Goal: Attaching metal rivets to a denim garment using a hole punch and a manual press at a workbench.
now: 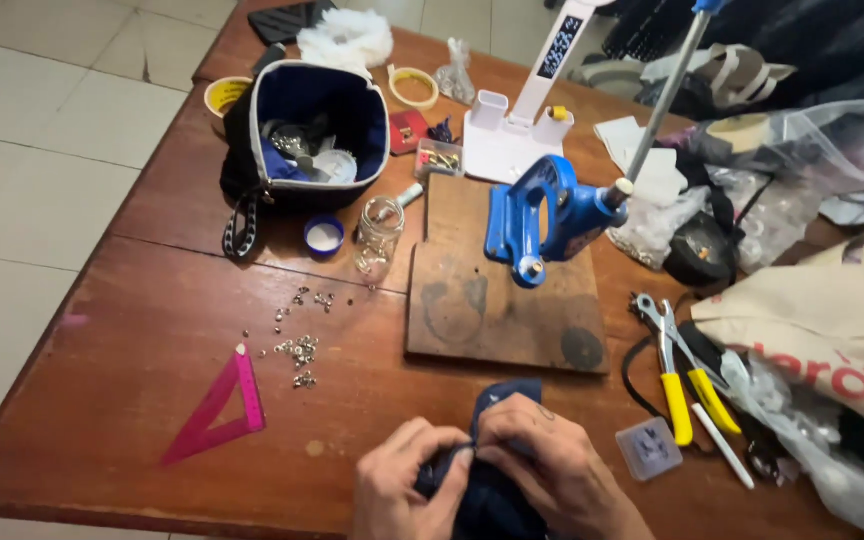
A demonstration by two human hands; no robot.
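My left hand and right hand have their fingertips pinched closed together on a piece of dark navy fabric, which lies bunched at the near edge of the brown wooden table. Just beyond it I see a worn wooden board carrying a blue hand press. To the left lie scattered small silver metal studs and a pink plastic triangle ruler; to the right, yellow-handled pliers.
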